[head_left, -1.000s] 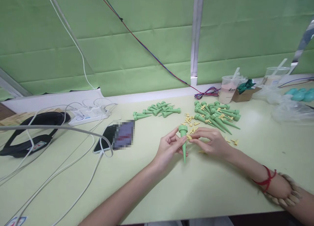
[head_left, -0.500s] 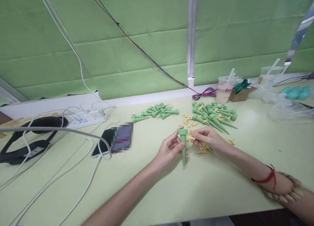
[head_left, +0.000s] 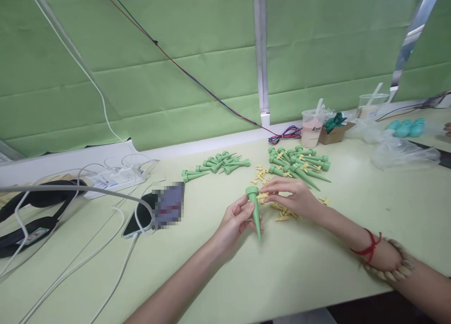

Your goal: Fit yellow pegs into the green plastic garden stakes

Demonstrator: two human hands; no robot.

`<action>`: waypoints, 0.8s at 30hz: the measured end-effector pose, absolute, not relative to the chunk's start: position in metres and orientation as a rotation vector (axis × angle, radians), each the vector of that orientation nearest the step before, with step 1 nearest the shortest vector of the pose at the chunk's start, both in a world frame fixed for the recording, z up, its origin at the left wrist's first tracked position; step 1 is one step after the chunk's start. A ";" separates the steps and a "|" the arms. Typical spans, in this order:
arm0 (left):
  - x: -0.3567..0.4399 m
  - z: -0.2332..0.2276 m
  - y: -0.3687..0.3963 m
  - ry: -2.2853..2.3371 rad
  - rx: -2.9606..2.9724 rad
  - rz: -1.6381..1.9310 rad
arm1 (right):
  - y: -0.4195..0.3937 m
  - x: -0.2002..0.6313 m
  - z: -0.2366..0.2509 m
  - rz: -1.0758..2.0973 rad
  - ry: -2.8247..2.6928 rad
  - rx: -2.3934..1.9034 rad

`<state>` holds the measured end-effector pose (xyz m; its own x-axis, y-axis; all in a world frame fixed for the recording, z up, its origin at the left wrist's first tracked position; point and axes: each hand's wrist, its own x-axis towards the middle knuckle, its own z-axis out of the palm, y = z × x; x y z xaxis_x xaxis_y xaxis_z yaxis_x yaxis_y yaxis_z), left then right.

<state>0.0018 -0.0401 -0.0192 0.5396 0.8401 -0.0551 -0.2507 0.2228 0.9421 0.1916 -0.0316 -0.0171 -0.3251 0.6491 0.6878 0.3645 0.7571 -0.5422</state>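
Your left hand [head_left: 235,218] gripped a green cone spike [head_left: 255,212] between thumb and fingers, holding it nearly upright above the counter [head_left: 317,258], with the wide collar at the top and the point directed down and slightly to the right. Your right hand [head_left: 291,197] was positioned just beside the collar, with the fingertips pinched together at the rim of the spike. Whether a yellow clip was held in that pinch could not be determined. The palm of that hand lay over a scatter of small yellow clips [head_left: 283,215] on the counter. A red cord [head_left: 368,249] and a bead bracelet [head_left: 391,267] were worn on your right wrist.

Beyond the hands, two groups of the same green spikes lay flat on the counter: a left pile [head_left: 214,163] of plain spikes, and a right pile [head_left: 299,162] with yellow clips mixed in. More yellow clips [head_left: 259,174] were located between the two piles.

At the far right edge stood a plastic cup [head_left: 312,128] with a straw, next to a small cardboard box [head_left: 334,132] and clear plastic bags [head_left: 398,148]. To your left, a phone [head_left: 141,216] lay face up with a white cable [head_left: 116,277] connected, near a power strip [head_left: 116,177] and a black strap [head_left: 31,211].
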 end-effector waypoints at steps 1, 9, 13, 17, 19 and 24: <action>0.001 -0.019 -0.040 0.645 1.120 0.815 | -0.031 0.193 -0.018 0.269 -1.976 -0.742; 0.000 -0.016 -0.042 0.674 1.284 0.764 | -0.034 0.193 -0.017 -0.027 -2.040 -0.690; 0.001 -0.019 -0.043 0.706 1.349 0.813 | -0.039 0.185 -0.018 0.052 -1.941 -0.766; 0.002 -0.022 -0.045 0.808 1.451 0.944 | -0.046 0.172 -0.020 0.411 -1.743 -0.943; 0.002 -0.023 -0.047 0.857 1.536 1.007 | -0.049 0.167 -0.020 0.730 -1.641 -1.033; 0.000 -0.022 -0.048 0.955 1.683 1.118 | -0.051 0.163 -0.019 1.361 -1.378 -1.012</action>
<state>0.0003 -0.0476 -0.0219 0.3003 0.9142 0.2723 0.1260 -0.3210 0.9386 0.1630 -0.0515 -0.0193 -0.2385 0.9692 0.0607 -0.0482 0.0507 -0.9976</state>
